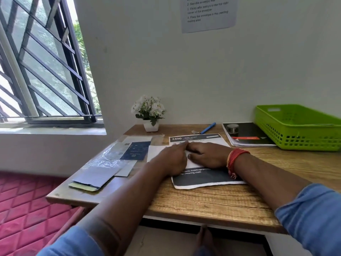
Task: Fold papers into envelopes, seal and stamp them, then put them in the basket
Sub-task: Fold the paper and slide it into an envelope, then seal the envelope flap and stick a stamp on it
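A printed paper (203,177) with dark bands lies on the wooden desk (203,202), partly folded, its white back showing under my hands. My left hand (173,159) and my right hand (206,154) both press flat on the white folded part (155,152), fingers stretched out and meeting near the paper's top. Neither hand grips anything. The green plastic basket (299,130) stands at the far right of the desk. A pack of envelopes in clear plastic wrap (110,161) lies to the left.
A small white pot of white flowers (150,115) stands at the back by the wall. A blue pen (208,128) and a stack of printed sheets (247,134) lie beside the basket. A barred window is at left; an instruction sheet (208,12) hangs on the wall.
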Demonstrator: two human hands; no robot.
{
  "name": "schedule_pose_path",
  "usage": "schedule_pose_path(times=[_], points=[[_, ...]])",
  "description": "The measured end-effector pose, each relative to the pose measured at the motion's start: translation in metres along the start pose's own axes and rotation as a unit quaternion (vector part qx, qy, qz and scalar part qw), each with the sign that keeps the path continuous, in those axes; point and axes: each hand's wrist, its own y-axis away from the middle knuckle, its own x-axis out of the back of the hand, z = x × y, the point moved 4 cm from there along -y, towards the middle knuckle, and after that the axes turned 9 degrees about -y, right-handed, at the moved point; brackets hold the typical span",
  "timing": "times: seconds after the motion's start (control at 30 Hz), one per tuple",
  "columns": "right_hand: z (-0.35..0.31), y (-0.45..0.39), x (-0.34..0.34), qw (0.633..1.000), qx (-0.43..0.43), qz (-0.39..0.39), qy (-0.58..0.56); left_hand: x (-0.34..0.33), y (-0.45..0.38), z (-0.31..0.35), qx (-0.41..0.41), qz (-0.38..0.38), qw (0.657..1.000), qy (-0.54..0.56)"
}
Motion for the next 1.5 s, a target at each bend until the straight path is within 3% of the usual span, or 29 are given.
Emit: schedule_pose_path(times=[0.37,0.63,0.73,0.87,0.97,1.1,1.27,1.4,1.5], points=[[0.009,-0.002,0.001,0.996,-0.073,-0.024,0.054,-0.012,-0.013,-0.008,0.058,-0.125,0.988,-0.075],[0.033,-0.006,0.003,0.978,-0.197,0.033,0.056,-0.009,-0.02,-0.006,0.072,-0.155,0.984,-0.052],[0.032,-0.001,0.015,0.98,-0.164,0.072,0.091,-0.001,-0.028,0.001,0.078,-0.165,0.979,-0.091],[0.028,0.009,0.057,0.949,-0.077,0.292,0.09,0.015,-0.048,0.021,0.046,-0.054,0.983,-0.171],[0.056,0.016,0.085,0.908,-0.109,0.398,0.076,0.021,-0.07,0.049,0.025,0.053,0.991,-0.119],[0.12,0.018,0.094,0.901,-0.197,0.385,0.025,0.021,-0.104,0.077,0.028,0.127,0.991,0.041],[0.153,-0.006,0.086,0.919,-0.215,0.331,-0.018,-0.01,-0.139,0.074,0.066,0.099,0.95,0.288],[0.151,-0.016,0.082,0.919,-0.204,0.337,-0.005,-0.028,-0.143,0.065,0.088,0.11,0.919,0.369],[0.15,-0.013,0.085,0.903,-0.133,0.383,-0.143,-0.018,-0.138,0.06,0.092,0.175,0.924,0.329]])
